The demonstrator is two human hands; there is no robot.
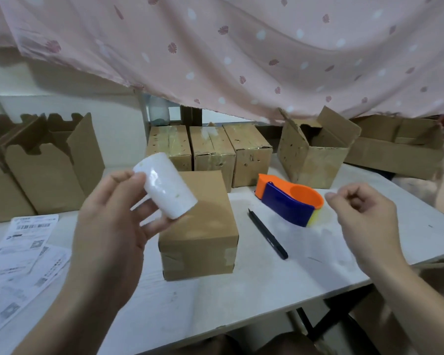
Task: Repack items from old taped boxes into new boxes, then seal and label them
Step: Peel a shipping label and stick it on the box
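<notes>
Labelling stage by the look of it, roll up over the sealed box

From the left: printed sheets (23,242) and folded new boxes (44,170) wait on the counter (241,290). My left hand (108,226) grips the white roll (164,185) by its ends, tilted, just above the sealed box (200,226), probably so a label can peel straight onto the lid. The old taped boxes (210,149) sit far behind. The pen (267,234) and tape dispenser (287,201) lie near, handy. My right hand (364,213) hovers with its fingers curled in, and I can't see anything in it.
</notes>
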